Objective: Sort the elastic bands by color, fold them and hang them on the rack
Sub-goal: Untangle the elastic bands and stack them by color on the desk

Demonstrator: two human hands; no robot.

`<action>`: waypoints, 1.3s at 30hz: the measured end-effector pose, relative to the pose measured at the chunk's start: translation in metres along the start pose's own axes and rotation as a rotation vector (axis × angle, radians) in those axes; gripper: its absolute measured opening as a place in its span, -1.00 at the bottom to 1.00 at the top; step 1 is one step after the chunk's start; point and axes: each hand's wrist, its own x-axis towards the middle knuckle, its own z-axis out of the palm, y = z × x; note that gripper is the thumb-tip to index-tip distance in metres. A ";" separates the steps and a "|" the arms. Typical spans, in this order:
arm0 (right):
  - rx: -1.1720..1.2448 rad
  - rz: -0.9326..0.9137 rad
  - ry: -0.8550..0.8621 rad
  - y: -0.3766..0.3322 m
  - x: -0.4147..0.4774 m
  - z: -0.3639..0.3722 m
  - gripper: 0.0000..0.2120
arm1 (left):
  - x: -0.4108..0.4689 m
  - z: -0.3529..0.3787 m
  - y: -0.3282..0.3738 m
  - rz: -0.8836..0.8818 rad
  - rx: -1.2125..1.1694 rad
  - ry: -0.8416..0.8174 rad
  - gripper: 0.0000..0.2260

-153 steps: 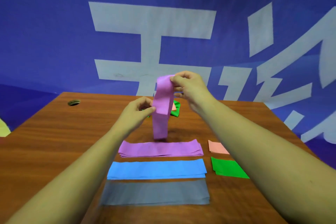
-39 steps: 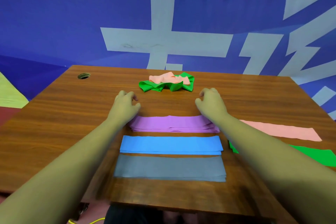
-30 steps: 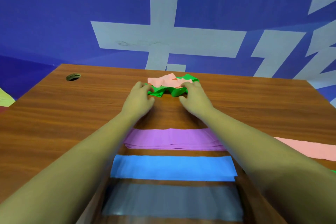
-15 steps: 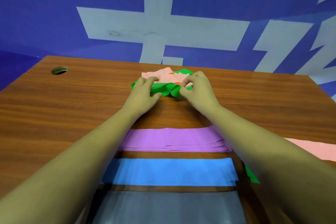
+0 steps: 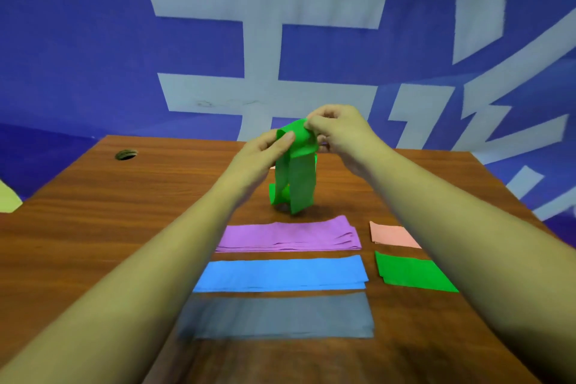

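Note:
A green elastic band (image 5: pixel 296 178) hangs above the far middle of the wooden table (image 5: pixel 109 221), its lower end touching the surface. My left hand (image 5: pixel 265 153) pinches its upper left edge, and my right hand (image 5: pixel 339 131) pinches its top. In front lie three flat stacks in a column: purple bands (image 5: pixel 288 235), blue bands (image 5: pixel 282 273) and grey bands (image 5: pixel 276 315). To the right lie a pink band (image 5: pixel 391 234) and a green band (image 5: pixel 411 271), partly hidden by my right forearm. No rack is in view.
A round cable hole (image 5: pixel 126 154) sits in the table's far left corner. A blue backdrop with large pale characters (image 5: pixel 265 25) hangs behind the table. A yellow shape (image 5: pixel 7 199) shows past the left edge.
Both hands went from the purple stack to the crumpled green and pink pile at the back, then lifted a green band up off the table.

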 end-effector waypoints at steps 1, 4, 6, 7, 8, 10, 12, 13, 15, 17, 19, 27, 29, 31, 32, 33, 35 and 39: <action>0.005 0.001 0.001 -0.006 -0.008 -0.003 -0.89 | -0.004 0.003 0.006 0.017 0.015 0.014 -0.76; 0.024 -0.007 0.007 -0.020 -0.030 -0.011 -0.86 | -0.018 0.014 0.028 0.015 0.016 0.105 -0.80; 0.092 0.014 -0.032 -0.025 -0.046 -0.016 -0.83 | -0.026 0.021 0.044 0.015 0.027 0.144 -0.82; 0.150 0.031 -0.073 -0.027 -0.054 -0.019 -0.83 | -0.030 0.025 0.052 0.020 0.031 0.153 -0.82; 0.215 0.048 -0.122 -0.028 -0.062 -0.021 -0.83 | -0.033 0.028 0.058 0.027 0.031 0.159 -0.82; 0.292 0.071 -0.195 -0.027 -0.075 -0.027 -0.87 | -0.040 0.033 0.068 0.043 0.045 0.166 -0.82; 0.307 0.077 -0.229 -0.026 -0.085 -0.032 -0.93 | -0.047 0.038 0.074 0.053 0.088 0.171 -0.81; 0.298 0.082 -0.247 -0.025 -0.090 -0.034 -0.89 | -0.050 0.040 0.076 0.052 0.099 0.176 -0.81; 0.225 0.091 -0.270 -0.024 -0.098 -0.037 -0.88 | -0.055 0.042 0.080 0.039 0.089 0.214 -0.82; 0.128 0.095 -0.258 -0.023 -0.106 -0.039 -0.93 | -0.060 0.042 0.085 0.024 0.078 0.263 -0.80; 0.128 0.084 -0.237 -0.025 -0.114 -0.040 -0.92 | -0.062 0.041 0.087 0.002 0.090 0.269 -0.80; 0.167 0.055 -0.120 -0.044 -0.123 -0.039 -0.96 | -0.082 0.047 0.088 0.058 0.205 0.267 -0.79; 0.162 0.051 -0.089 -0.048 -0.123 -0.041 -0.96 | -0.085 0.048 0.094 0.104 0.199 0.209 -0.71; 0.140 0.044 -0.075 -0.052 -0.124 -0.044 -0.97 | -0.085 0.049 0.096 0.143 0.249 0.140 -0.78; 0.129 0.040 -0.075 -0.054 -0.125 -0.046 -0.97 | -0.085 0.050 0.097 0.164 0.281 0.122 -0.83; 0.123 0.035 -0.078 -0.055 -0.126 -0.048 -0.98 | -0.085 0.050 0.097 0.182 0.307 0.116 -0.86; 0.104 0.023 -0.077 -0.056 -0.128 -0.052 -0.98 | -0.084 0.053 0.098 0.208 0.314 0.112 -0.91; -0.067 -0.028 0.006 -0.055 -0.129 -0.060 -0.90 | -0.085 0.062 0.102 0.227 0.290 0.092 -0.93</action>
